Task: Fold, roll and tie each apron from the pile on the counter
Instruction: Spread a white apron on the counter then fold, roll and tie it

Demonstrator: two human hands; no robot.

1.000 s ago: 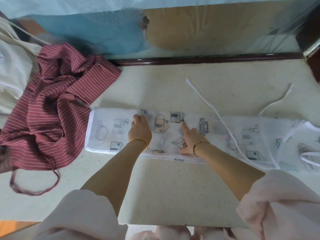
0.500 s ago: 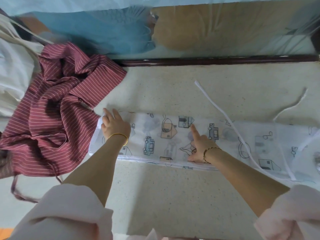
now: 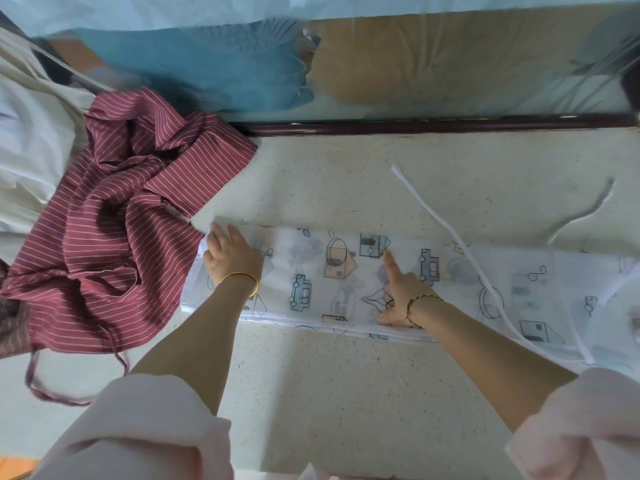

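The white printed apron [image 3: 332, 271] is lying folded into a long narrow band across the counter [image 3: 346, 393], running from under the left hand [image 3: 232, 258] out past the right hand [image 3: 398, 292] to the frame's edge. The left hand is lying flat on the band's left end, fingers straight and spread, pressing down and grasping nothing. The right hand is resting mid-band with its forefinger stretched toward the far fold and its thumb lying along the near edge; it too is only pressing, with nothing gripped. The band's near edge is running straight under both wrists, and in front of it, toward the person, bare speckled counter is stretching down to the counter's front edge by the pink sleeves [image 3: 145, 427]. Beyond the fingertips more open counter is reaching back to a dark rail [image 3: 433, 121]. Just left of the left hand a crumpled maroon striped apron [image 3: 114, 237] is crowding the band's end, its hem touching or nearly touching the corner, and its thin tie [image 3: 34, 382] is looping out nearer the person. Further left a pale cloth [image 3: 31, 150] is lying heaped. To the right of the right hand a white strap [image 3: 446, 230] is trailing diagonally over the band, and a second strap [image 3: 585, 216] is curling loose on the counter beyond it.
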